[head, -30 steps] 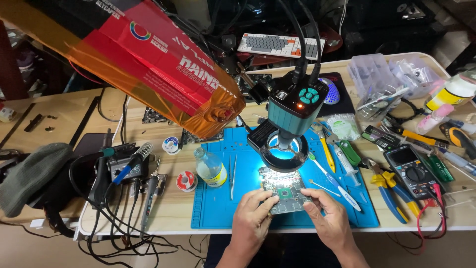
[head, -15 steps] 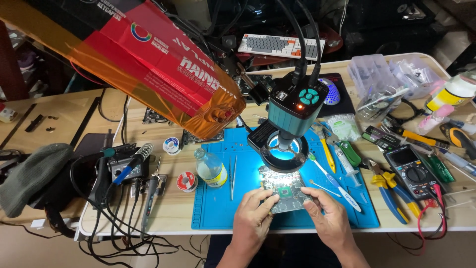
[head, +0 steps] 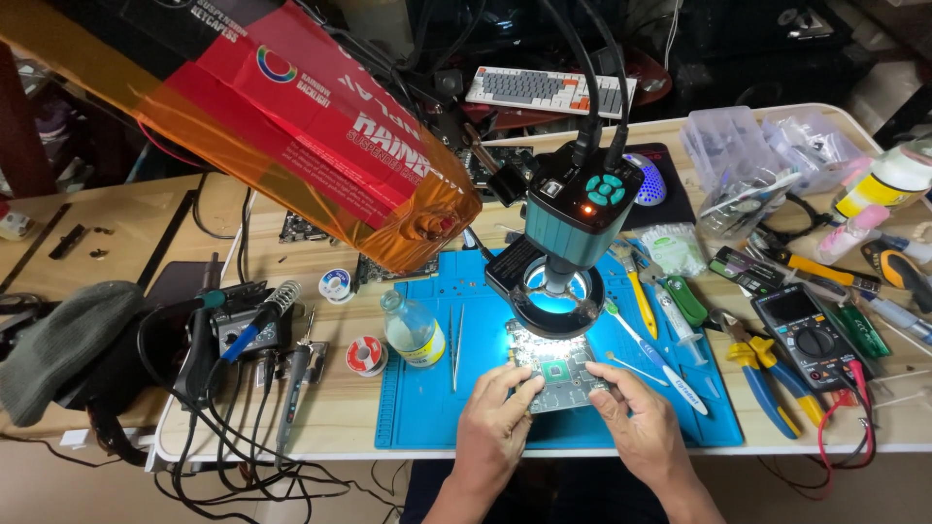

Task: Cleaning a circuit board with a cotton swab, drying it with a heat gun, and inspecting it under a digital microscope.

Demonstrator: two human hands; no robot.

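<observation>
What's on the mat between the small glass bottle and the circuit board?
Head view: a pair of tweezers lies on the blue mat, between the glass bottle and the circuit board that both hands touch.

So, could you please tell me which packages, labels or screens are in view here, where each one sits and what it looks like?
Red-and-orange printed bag: upper left, hanging over the bench.
Multimeter: right of the blue mat, dark body, grey screen, round dial.
White bottle: far right, yellow label.
Small clear bottle: on the mat's left edge, yellow label.
Clear plastic bags: upper right.
Circuit board: between left hand and right hand.
</observation>
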